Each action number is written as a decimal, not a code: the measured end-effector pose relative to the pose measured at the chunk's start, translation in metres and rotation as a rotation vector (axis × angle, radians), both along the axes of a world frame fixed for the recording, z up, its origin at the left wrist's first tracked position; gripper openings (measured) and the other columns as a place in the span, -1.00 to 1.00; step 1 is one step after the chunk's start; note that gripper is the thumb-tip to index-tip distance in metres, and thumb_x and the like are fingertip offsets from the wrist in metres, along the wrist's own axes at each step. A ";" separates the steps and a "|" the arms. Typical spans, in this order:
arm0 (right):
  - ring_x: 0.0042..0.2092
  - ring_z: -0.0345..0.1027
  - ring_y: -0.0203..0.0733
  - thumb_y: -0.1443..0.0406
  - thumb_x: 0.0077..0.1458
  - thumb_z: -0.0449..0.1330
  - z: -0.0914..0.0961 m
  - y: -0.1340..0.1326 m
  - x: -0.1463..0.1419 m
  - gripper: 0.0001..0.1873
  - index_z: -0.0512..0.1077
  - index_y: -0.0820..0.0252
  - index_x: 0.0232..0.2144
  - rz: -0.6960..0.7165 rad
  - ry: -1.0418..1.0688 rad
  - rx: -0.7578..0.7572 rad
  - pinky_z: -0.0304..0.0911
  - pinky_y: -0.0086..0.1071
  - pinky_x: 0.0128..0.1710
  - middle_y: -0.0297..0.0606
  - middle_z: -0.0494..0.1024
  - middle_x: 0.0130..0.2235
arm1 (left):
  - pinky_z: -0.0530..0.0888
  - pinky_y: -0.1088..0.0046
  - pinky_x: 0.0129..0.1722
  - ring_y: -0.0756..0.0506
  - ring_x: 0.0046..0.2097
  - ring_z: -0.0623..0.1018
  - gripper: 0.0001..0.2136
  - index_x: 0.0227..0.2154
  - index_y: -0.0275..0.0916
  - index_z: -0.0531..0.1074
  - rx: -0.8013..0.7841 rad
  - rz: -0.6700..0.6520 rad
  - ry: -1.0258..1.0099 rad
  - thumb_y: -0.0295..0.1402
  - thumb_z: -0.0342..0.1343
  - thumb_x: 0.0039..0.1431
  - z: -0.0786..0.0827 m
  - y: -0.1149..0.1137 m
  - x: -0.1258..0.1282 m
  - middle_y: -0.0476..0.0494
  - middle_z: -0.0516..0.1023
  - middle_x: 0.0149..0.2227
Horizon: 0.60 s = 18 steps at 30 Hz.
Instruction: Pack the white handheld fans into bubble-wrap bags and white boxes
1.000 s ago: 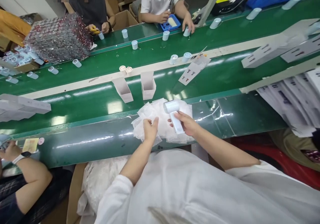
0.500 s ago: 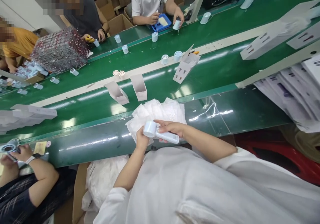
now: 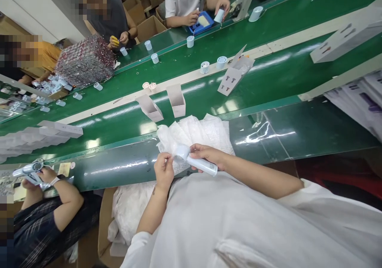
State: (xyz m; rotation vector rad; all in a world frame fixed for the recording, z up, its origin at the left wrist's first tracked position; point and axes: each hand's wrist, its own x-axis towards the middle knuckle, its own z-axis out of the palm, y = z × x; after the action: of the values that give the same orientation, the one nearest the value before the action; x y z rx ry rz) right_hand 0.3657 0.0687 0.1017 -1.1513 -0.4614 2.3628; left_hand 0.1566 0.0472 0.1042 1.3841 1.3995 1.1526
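The dark bench (image 3: pixel 113 167) extends to both sides of the fanned, textured white pouches (image 3: pixel 205 130). On their near side, the right hand (image 3: pixel 210 155), fingers curled, grips a smooth, pale-blue dryer-shaped body (image 3: pixel 201 165); the left hand (image 3: pixel 163 171) pinches translucent wrap (image 3: pixel 174 149) at its barrel. Beyond the pouches: glossy green conveyor (image 3: pixel 119 120), open white cartons (image 3: pixel 178 109).
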 end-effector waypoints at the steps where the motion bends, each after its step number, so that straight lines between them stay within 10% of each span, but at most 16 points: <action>1: -0.41 0.50 -0.12 0.23 -0.08 0.34 0.002 -0.003 -0.003 -0.55 0.18 0.11 -0.21 -0.040 -0.028 -0.011 0.40 -0.39 -0.61 -0.28 0.50 -0.36 | 0.35 0.39 -0.18 -0.07 -0.29 0.43 -0.92 -0.45 -0.17 0.47 0.040 -0.075 0.067 -0.31 0.17 0.08 0.003 -0.002 -0.001 -0.08 0.46 -0.40; 12: -0.44 0.40 -0.24 0.23 -0.09 0.29 0.006 -0.021 -0.028 -0.59 0.13 0.06 -0.27 -0.093 -0.036 -0.092 0.39 -0.31 -0.49 -0.42 0.39 -0.40 | 0.35 0.33 -0.20 -0.12 -0.30 0.44 -0.96 -0.46 -0.17 0.49 0.012 -0.383 0.119 -0.38 0.14 0.04 0.025 -0.009 0.012 -0.13 0.50 -0.40; 18: -0.47 0.22 -0.31 0.21 -0.03 0.22 0.017 -0.027 0.000 -0.72 0.19 0.16 -0.58 0.145 -0.625 0.618 0.11 -0.47 -0.54 -0.39 0.31 -0.54 | 0.27 0.50 -0.46 0.03 -0.53 0.30 -0.91 -0.53 -0.23 0.42 -0.364 -0.153 -0.062 -0.34 0.17 -0.02 0.030 -0.003 -0.001 0.04 0.35 -0.60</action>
State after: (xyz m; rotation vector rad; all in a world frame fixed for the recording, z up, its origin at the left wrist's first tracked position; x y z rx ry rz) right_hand 0.3661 0.0414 0.1189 -1.5357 -1.4040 1.6985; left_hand 0.1555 0.0444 0.1341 1.1621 1.3551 0.7881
